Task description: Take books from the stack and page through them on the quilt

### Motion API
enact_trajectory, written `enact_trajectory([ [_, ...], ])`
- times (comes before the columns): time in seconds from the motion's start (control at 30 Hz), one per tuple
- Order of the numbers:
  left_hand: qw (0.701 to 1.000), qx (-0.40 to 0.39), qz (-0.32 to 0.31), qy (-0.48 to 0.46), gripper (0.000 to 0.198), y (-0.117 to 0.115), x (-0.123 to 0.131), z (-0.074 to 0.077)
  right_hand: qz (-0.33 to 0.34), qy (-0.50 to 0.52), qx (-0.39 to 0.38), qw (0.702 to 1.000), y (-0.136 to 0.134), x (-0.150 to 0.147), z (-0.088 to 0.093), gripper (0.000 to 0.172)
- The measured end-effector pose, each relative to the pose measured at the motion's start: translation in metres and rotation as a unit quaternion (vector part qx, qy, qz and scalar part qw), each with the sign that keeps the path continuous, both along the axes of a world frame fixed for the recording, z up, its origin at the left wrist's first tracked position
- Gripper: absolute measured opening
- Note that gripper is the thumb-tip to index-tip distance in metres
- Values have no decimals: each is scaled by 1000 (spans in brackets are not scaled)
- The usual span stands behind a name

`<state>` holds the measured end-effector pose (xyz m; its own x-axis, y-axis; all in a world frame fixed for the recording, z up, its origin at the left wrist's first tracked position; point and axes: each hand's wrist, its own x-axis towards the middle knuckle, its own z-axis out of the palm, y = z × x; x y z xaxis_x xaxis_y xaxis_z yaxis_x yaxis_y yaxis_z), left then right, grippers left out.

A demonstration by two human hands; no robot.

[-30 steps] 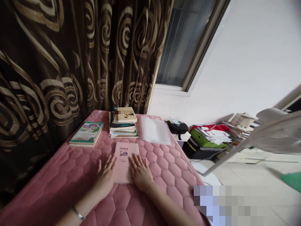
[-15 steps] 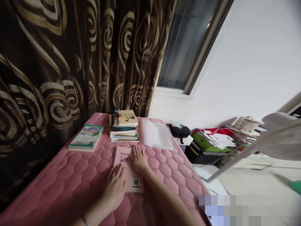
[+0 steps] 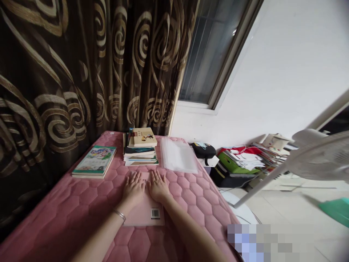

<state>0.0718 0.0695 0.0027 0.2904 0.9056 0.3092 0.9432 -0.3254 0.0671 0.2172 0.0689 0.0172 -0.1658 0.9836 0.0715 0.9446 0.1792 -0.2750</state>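
A pink book [image 3: 145, 211] with a barcode near its lower right corner lies flat on the quilted pink mattress. My left hand [image 3: 133, 188] rests palm down on the upper left of its cover, fingers stretched out. Beside it, my right hand [image 3: 158, 185] lies flat on the upper right part and edge, fingers slightly spread. Between them they hide most of the cover's picture and title. Just beyond the hands stands a stack of books [image 3: 140, 151], with a pile of clear plastic sheets [image 3: 178, 156] to its right.
Green-edged books [image 3: 95, 160] lie on the mattress [image 3: 95, 207] at the left. A patterned curtain [image 3: 114, 72] hangs behind. Off the right side are a white fan [image 3: 313, 156], a black case [image 3: 203, 150] and piled papers and bags [image 3: 242, 160].
My left hand has slid forward over the book's cover, beside my right hand, covering the picture. My right hand stays on the upper right part. The view has shifted slightly.
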Motion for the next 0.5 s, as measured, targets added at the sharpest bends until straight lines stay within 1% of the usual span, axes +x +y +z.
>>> enact_trajectory([
  [0.1, 999, -9, 34, 1, 52, -16, -11, -2, -6, 6, -6, 1000, -2, 0, 4, 61],
  [0.2, 998, -18, 54, 3, 55, -40, -21, -8, -9, 9, -3, 1000, -2, -1, 8, 61],
  [0.27, 998, -3, 58, 4, 56, -55, -26, -12, -25, 4, 2, 1000, -4, -6, 10, 60],
  [0.37, 998, 18, 59, 8, 55, -65, -31, -16, -57, -5, 16, 998, -19, -20, 9, 58],
  [0.4, 998, 21, 59, 9, 55, -65, -32, -16, -49, -4, 21, 999, -28, -26, 7, 58],
  [0.43, 998, 25, 60, 9, 54, -64, -33, -17, -25, 0, 22, 999, -39, -30, 5, 58],
  [0.5, 998, 36, 58, 4, 53, -60, -33, -17, 58, 13, 30, 998, -63, -35, -1, 57],
])
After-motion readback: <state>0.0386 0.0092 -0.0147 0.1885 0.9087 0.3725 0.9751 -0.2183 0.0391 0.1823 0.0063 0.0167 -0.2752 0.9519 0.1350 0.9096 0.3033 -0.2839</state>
